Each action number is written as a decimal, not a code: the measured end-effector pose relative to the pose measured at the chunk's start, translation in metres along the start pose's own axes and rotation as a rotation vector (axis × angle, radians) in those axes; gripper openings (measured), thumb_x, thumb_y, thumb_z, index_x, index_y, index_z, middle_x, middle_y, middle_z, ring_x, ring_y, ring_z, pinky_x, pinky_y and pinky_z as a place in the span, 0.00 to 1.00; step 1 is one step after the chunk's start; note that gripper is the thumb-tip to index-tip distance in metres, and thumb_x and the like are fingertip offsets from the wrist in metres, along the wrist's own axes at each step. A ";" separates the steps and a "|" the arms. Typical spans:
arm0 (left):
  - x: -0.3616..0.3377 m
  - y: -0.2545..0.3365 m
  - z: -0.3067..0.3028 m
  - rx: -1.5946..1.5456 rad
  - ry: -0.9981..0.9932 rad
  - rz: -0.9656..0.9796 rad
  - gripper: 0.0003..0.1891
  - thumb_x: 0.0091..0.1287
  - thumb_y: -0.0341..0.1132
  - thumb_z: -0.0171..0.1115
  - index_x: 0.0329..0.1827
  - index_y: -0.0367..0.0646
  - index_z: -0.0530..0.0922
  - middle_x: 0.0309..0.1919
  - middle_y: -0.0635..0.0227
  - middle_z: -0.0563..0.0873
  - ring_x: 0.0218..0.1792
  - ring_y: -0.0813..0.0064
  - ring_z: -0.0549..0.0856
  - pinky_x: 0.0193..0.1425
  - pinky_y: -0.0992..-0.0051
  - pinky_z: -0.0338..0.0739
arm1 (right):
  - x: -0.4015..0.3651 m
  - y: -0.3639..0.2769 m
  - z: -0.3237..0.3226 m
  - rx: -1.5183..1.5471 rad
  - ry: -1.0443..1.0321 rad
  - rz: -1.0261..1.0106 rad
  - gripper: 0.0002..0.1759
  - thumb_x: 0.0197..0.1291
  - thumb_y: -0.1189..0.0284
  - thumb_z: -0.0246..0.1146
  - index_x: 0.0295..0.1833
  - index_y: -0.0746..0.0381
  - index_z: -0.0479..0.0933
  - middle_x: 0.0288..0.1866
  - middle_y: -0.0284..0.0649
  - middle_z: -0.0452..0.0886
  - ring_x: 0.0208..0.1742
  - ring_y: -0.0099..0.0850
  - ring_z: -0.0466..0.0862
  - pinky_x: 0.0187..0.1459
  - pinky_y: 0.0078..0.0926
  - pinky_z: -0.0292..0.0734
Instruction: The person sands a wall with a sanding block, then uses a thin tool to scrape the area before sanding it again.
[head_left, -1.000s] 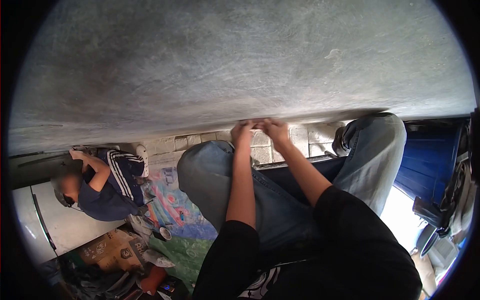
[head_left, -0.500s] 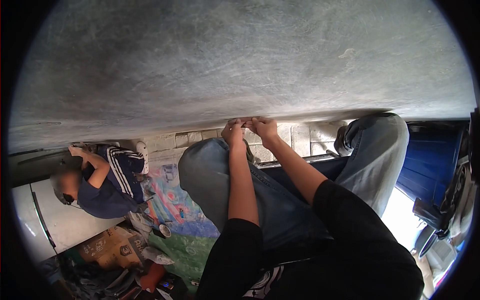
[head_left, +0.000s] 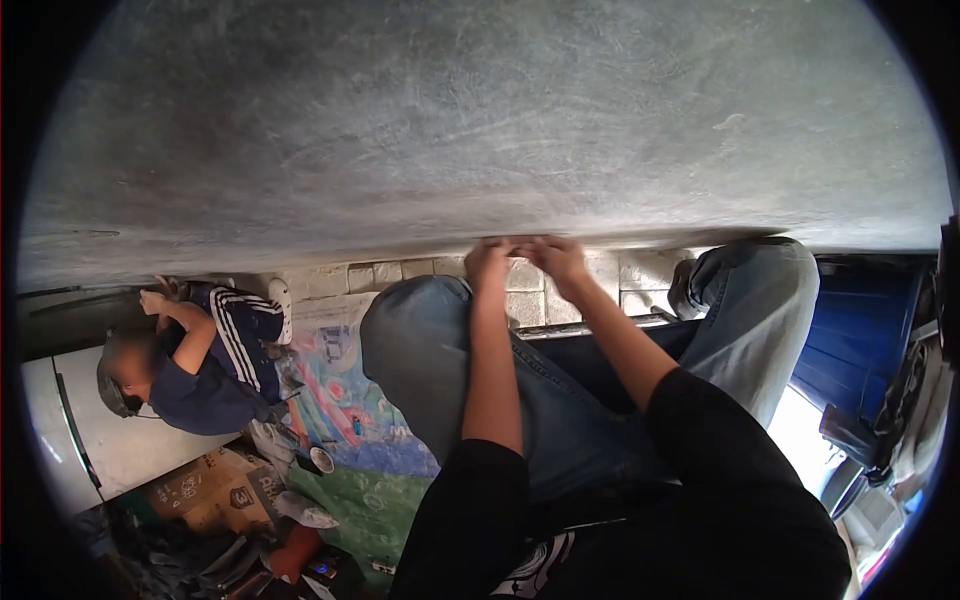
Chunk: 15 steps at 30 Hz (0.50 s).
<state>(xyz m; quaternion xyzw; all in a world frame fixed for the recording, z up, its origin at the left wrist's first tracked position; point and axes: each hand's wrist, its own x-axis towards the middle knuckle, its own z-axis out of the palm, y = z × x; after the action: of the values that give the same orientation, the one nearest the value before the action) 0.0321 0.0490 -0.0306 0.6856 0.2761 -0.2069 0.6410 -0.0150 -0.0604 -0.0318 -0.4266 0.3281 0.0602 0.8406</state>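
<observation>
My left hand [head_left: 488, 262] and my right hand [head_left: 556, 262] come together low on a smooth grey wall [head_left: 480, 130] covered in faint pale scratches. The fingers of both hands are closed, their tips meeting at the wall's lower part. A thin reddish-brown edge shows between them, too small to name. Below the hands are my knees in jeans [head_left: 425, 330], spread to either side. Pale floor tiles [head_left: 530, 308] run along the foot of the wall.
To the left, a person in a cap [head_left: 190, 370] sits facing the wall with raised hands. Beside me lie a colourful mat [head_left: 350, 400], a cardboard box [head_left: 215, 495] and a small cup [head_left: 321, 460]. A blue container [head_left: 860, 320] stands at my right.
Both my hands have shifted slightly to the right along the wall, still close together. The other person's hands have moved a little, with the fingers of one more spread.
</observation>
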 end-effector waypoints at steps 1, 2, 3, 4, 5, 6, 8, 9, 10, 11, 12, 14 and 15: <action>0.006 0.002 -0.010 -0.147 0.062 0.025 0.04 0.49 0.28 0.61 0.27 0.39 0.75 0.15 0.73 0.74 0.11 0.89 0.64 0.11 0.88 0.54 | 0.001 0.004 0.021 0.069 0.007 0.026 0.10 0.56 0.76 0.52 0.39 0.74 0.69 0.33 0.45 0.76 0.34 0.28 0.78 0.37 0.18 0.76; 0.006 0.008 -0.017 -0.154 0.117 0.031 0.04 0.49 0.28 0.61 0.26 0.39 0.75 0.15 0.73 0.74 0.11 0.89 0.64 0.11 0.88 0.54 | 0.004 0.008 0.037 0.089 0.031 0.064 0.10 0.55 0.77 0.52 0.38 0.74 0.69 0.33 0.46 0.76 0.33 0.29 0.78 0.36 0.18 0.76; 0.005 0.013 -0.022 -0.160 0.170 0.038 0.05 0.49 0.27 0.61 0.26 0.39 0.74 0.16 0.73 0.74 0.10 0.89 0.64 0.11 0.88 0.54 | 0.008 0.012 0.044 0.110 0.055 0.101 0.09 0.55 0.77 0.52 0.37 0.75 0.69 0.33 0.46 0.76 0.33 0.29 0.78 0.35 0.17 0.76; 0.007 0.011 -0.022 -0.158 0.171 0.040 0.05 0.49 0.27 0.61 0.26 0.39 0.74 0.16 0.73 0.74 0.10 0.89 0.64 0.11 0.88 0.54 | 0.010 0.013 0.045 0.138 0.044 0.098 0.08 0.55 0.78 0.52 0.36 0.74 0.69 0.32 0.46 0.76 0.32 0.29 0.78 0.35 0.17 0.77; 0.008 0.008 -0.020 -0.163 0.161 0.056 0.05 0.49 0.27 0.62 0.27 0.39 0.74 0.16 0.73 0.75 0.11 0.89 0.65 0.11 0.88 0.54 | 0.009 0.012 0.041 0.140 0.044 0.093 0.08 0.55 0.78 0.52 0.36 0.74 0.69 0.32 0.46 0.76 0.32 0.29 0.78 0.35 0.17 0.77; 0.009 0.006 -0.015 -0.170 0.148 0.072 0.06 0.48 0.28 0.62 0.28 0.39 0.75 0.16 0.73 0.75 0.11 0.88 0.65 0.10 0.88 0.54 | 0.007 0.005 0.035 0.095 0.038 0.078 0.08 0.55 0.78 0.52 0.36 0.74 0.69 0.32 0.46 0.76 0.32 0.29 0.78 0.35 0.17 0.77; 0.005 0.004 0.000 -0.075 0.029 0.026 0.06 0.48 0.29 0.62 0.29 0.40 0.75 0.16 0.72 0.75 0.11 0.88 0.66 0.11 0.87 0.55 | 0.006 -0.002 0.012 -0.003 0.059 0.054 0.09 0.56 0.78 0.51 0.37 0.74 0.69 0.32 0.46 0.76 0.32 0.28 0.78 0.35 0.18 0.77; 0.001 0.004 0.008 0.019 -0.087 -0.014 0.07 0.48 0.30 0.62 0.30 0.40 0.75 0.15 0.72 0.75 0.11 0.87 0.67 0.12 0.87 0.56 | -0.002 -0.015 0.001 -0.091 0.066 0.051 0.10 0.57 0.76 0.50 0.38 0.74 0.70 0.33 0.45 0.77 0.32 0.28 0.78 0.35 0.18 0.76; -0.007 0.005 0.017 0.051 -0.163 -0.059 0.09 0.49 0.32 0.61 0.32 0.40 0.75 0.18 0.71 0.76 0.15 0.85 0.70 0.15 0.86 0.60 | -0.001 -0.020 -0.016 -0.145 0.090 0.053 0.10 0.57 0.75 0.50 0.39 0.73 0.70 0.33 0.44 0.77 0.32 0.28 0.78 0.35 0.19 0.76; -0.016 0.007 0.026 0.083 -0.239 -0.102 0.10 0.50 0.34 0.60 0.34 0.41 0.75 0.21 0.69 0.78 0.19 0.84 0.73 0.19 0.86 0.64 | 0.000 -0.027 -0.034 -0.232 0.103 0.065 0.11 0.57 0.74 0.50 0.39 0.71 0.70 0.32 0.42 0.77 0.32 0.28 0.78 0.35 0.20 0.76; -0.027 0.001 0.035 0.023 -0.335 -0.131 0.11 0.51 0.36 0.59 0.36 0.41 0.75 0.26 0.68 0.79 0.24 0.83 0.74 0.25 0.84 0.66 | -0.013 -0.041 -0.049 -0.304 0.097 0.064 0.11 0.57 0.73 0.50 0.39 0.70 0.71 0.31 0.42 0.76 0.32 0.28 0.78 0.35 0.21 0.76; -0.045 0.001 0.043 -0.070 -0.553 -0.174 0.15 0.54 0.40 0.56 0.43 0.43 0.73 0.40 0.67 0.78 0.38 0.79 0.76 0.40 0.80 0.67 | -0.023 -0.060 -0.076 -0.400 0.029 0.099 0.12 0.56 0.70 0.53 0.38 0.69 0.72 0.30 0.41 0.76 0.32 0.29 0.78 0.34 0.22 0.76; -0.052 0.002 0.047 -0.120 -0.642 -0.158 0.16 0.56 0.40 0.56 0.44 0.42 0.72 0.41 0.66 0.77 0.43 0.76 0.76 0.44 0.78 0.67 | -0.028 -0.070 -0.084 -0.446 -0.004 0.112 0.13 0.55 0.69 0.54 0.38 0.69 0.72 0.30 0.40 0.77 0.32 0.28 0.78 0.33 0.22 0.76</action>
<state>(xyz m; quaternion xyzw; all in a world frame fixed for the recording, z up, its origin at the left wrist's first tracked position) -0.0030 -0.0037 0.0004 0.5228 0.1240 -0.4449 0.7165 -0.0523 -0.1626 -0.0027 -0.5829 0.3281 0.1790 0.7215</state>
